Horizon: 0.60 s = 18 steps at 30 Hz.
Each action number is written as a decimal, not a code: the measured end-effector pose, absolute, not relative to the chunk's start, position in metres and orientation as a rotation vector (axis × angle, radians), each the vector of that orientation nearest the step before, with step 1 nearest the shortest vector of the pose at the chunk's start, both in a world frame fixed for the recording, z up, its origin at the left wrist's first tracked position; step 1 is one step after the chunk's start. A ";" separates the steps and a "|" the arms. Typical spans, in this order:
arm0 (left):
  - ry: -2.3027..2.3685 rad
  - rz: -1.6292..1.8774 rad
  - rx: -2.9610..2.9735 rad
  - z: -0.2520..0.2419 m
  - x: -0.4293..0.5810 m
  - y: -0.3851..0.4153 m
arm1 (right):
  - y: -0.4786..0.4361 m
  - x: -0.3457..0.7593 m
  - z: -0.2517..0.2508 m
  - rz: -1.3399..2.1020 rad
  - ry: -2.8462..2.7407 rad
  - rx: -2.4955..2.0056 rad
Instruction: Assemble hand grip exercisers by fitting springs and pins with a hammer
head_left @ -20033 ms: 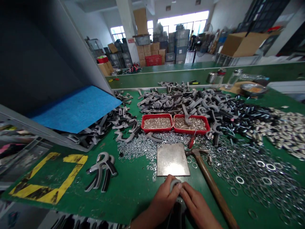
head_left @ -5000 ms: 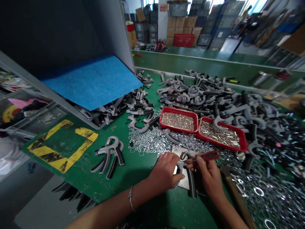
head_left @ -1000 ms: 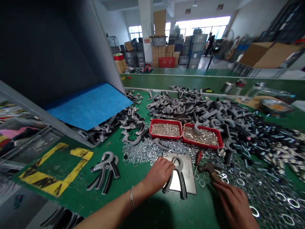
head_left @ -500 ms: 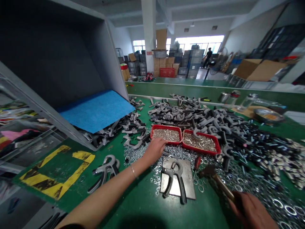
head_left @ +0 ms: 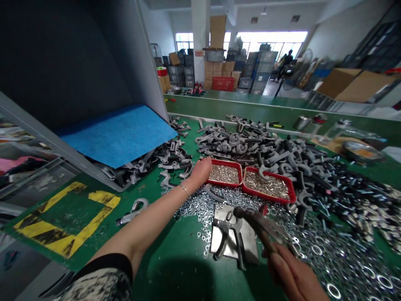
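The hand gripper (head_left: 230,236) lies flat on a steel plate (head_left: 250,246) at the near edge of the green bench (head_left: 175,267). Its long axis runs away from the person: coil-spring end far, the two spread handles pointing back toward the person.

The hammer (head_left: 260,223), motion-blurred, is held above it. Its head is over the gripper's far end, and its handle slants down-right into the right hand (head_left: 291,276), which is closed around the handle.

The left hand (head_left: 200,169) is extended to the left rim of a red tray (head_left: 224,173) of small metal parts. Its fingers are loosely curled, and any contents cannot be determined.

Loose washers (head_left: 200,207) surround the plate.
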<state>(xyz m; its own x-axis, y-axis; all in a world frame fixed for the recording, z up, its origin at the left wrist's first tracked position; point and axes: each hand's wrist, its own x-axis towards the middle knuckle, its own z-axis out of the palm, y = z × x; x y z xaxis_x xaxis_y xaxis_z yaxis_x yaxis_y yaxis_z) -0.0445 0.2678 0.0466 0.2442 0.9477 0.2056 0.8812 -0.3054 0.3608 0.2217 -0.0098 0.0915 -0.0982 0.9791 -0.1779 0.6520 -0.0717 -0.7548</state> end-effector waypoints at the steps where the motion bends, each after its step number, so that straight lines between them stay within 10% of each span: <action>1: 1.729 0.630 2.318 0.050 -0.047 0.266 | -0.004 0.218 0.087 1.051 -1.820 -1.725; 18: 1.141 0.746 1.774 0.048 -0.042 0.126 | 0.003 0.224 0.049 1.328 -1.509 -1.729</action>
